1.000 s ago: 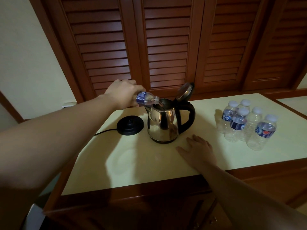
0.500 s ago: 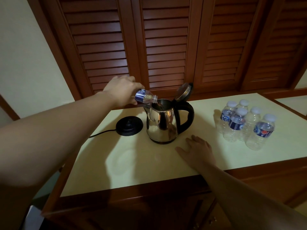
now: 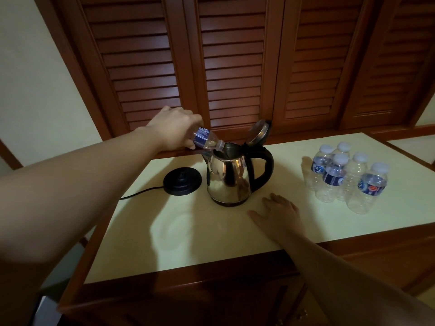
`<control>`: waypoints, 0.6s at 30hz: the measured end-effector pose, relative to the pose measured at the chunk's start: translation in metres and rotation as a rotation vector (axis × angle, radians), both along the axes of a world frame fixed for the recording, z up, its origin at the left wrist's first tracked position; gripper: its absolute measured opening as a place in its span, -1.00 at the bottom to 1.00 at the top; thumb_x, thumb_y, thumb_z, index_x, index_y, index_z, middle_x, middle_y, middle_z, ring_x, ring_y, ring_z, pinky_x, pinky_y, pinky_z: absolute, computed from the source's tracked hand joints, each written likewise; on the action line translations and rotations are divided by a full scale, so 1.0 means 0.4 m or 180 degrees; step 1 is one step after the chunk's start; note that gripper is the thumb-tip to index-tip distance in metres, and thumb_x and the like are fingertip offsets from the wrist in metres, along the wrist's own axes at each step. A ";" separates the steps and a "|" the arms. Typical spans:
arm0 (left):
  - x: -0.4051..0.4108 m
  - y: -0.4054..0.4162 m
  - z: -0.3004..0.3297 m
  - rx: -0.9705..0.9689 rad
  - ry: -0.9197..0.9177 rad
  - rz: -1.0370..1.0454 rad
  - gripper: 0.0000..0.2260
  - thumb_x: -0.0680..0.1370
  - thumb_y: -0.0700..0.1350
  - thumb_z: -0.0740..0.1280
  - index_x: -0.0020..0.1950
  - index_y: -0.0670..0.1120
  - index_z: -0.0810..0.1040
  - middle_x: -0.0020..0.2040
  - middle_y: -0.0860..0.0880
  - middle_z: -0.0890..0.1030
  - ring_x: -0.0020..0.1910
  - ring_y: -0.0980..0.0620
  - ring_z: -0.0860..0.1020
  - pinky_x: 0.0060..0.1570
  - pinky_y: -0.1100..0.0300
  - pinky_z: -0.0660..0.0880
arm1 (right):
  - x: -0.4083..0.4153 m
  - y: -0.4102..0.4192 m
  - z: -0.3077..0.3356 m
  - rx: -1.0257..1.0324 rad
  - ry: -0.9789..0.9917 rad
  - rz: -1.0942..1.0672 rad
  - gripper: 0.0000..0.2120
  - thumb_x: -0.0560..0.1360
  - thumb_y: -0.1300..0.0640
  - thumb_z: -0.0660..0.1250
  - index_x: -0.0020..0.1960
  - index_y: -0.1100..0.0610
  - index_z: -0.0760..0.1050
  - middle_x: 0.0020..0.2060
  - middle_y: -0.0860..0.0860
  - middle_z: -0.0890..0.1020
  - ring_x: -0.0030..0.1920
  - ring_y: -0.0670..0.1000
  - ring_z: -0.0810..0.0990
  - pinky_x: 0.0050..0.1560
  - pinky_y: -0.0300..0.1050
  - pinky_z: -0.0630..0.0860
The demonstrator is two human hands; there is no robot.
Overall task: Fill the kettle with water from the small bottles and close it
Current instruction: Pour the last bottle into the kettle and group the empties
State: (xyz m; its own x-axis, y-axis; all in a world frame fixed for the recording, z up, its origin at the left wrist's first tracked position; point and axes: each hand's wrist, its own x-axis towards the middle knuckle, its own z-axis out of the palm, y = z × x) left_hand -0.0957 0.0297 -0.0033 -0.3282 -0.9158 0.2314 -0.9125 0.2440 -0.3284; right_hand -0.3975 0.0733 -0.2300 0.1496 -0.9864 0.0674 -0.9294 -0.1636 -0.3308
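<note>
Your left hand is wrapped around a small clear plastic bottle, tipped neck-down into the open mouth of the shiny steel kettle, whose lid stands up. Your right hand lies flat, fingers spread, holding nothing, near the countertop's front edge. Five capped bottles cluster toward the right edge.

Left hand raised, fingers curled in a grip; right hand flat, palm down.
</note>
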 end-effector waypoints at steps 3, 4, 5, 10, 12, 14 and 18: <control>0.001 -0.001 0.003 0.0010 0.0012 -0.0080 -0.42 0.45 0.17 0.53 0.43 0.10 0.47 0.18 -0.01 0.50 0.24 -0.09 0.48 0.22 -0.10 0.35 | 0.001 0.000 0.002 0.0007 0.0000 -0.0017 -0.23 0.54 -0.45 0.13 0.60 -0.02 0.32 0.64 0.00 0.24 0.63 0.03 0.16 0.61 0.06 0.10; 0.000 -0.002 0.003 0.0001 0.0020 -0.0106 -0.41 0.45 0.17 0.53 0.44 0.11 0.47 0.17 -0.01 0.48 0.23 -0.09 0.48 0.23 -0.10 0.36 | 0.001 0.000 0.002 0.0006 0.0000 -0.0022 -0.23 0.54 -0.45 0.13 0.60 -0.03 0.32 0.64 0.00 0.24 0.63 0.03 0.16 0.61 0.06 0.10; -0.001 -0.003 0.004 0.0003 0.0027 -0.0129 -0.42 0.45 0.16 0.53 0.44 0.11 0.47 0.17 -0.01 0.47 0.22 -0.08 0.47 0.24 -0.10 0.36 | 0.001 -0.001 0.001 0.0007 -0.0002 -0.0023 -0.23 0.53 -0.45 0.13 0.60 -0.03 0.32 0.63 0.00 0.25 0.63 0.03 0.16 0.61 0.06 0.10; -0.004 -0.009 0.007 -0.0004 -0.0063 -0.0211 -0.46 0.46 0.13 0.52 0.41 0.14 0.50 0.15 0.01 0.47 0.21 -0.07 0.44 0.18 -0.06 0.36 | 0.004 0.000 0.003 0.0009 0.0009 -0.0042 -0.23 0.53 -0.45 0.12 0.59 -0.03 0.33 0.63 0.00 0.25 0.63 0.03 0.17 0.60 0.06 0.11; -0.004 -0.010 0.004 -0.0034 -0.0115 -0.0246 -0.45 0.46 0.13 0.52 0.43 0.16 0.49 0.16 0.01 0.49 0.22 -0.07 0.43 0.18 -0.07 0.38 | 0.004 0.001 0.003 0.0001 0.0011 -0.0044 -0.24 0.53 -0.45 0.13 0.58 -0.03 0.34 0.63 0.00 0.25 0.63 0.03 0.17 0.60 0.05 0.10; -0.005 -0.009 0.001 -0.0065 -0.0135 -0.0246 -0.45 0.47 0.13 0.51 0.44 0.16 0.49 0.17 0.01 0.50 0.22 -0.07 0.42 0.19 -0.08 0.39 | 0.004 0.001 0.003 0.0021 0.0007 -0.0040 -0.24 0.53 -0.45 0.13 0.59 -0.03 0.33 0.63 0.00 0.25 0.63 0.02 0.16 0.60 0.04 0.08; -0.003 -0.006 -0.011 -0.0112 -0.0048 -0.0111 -0.42 0.47 0.17 0.50 0.46 0.14 0.47 0.19 0.00 0.51 0.24 -0.08 0.42 0.25 -0.10 0.37 | 0.004 -0.001 0.001 0.0052 -0.0004 -0.0069 -0.22 0.53 -0.45 0.13 0.60 -0.03 0.32 0.64 0.00 0.24 0.63 0.02 0.15 0.60 0.03 0.06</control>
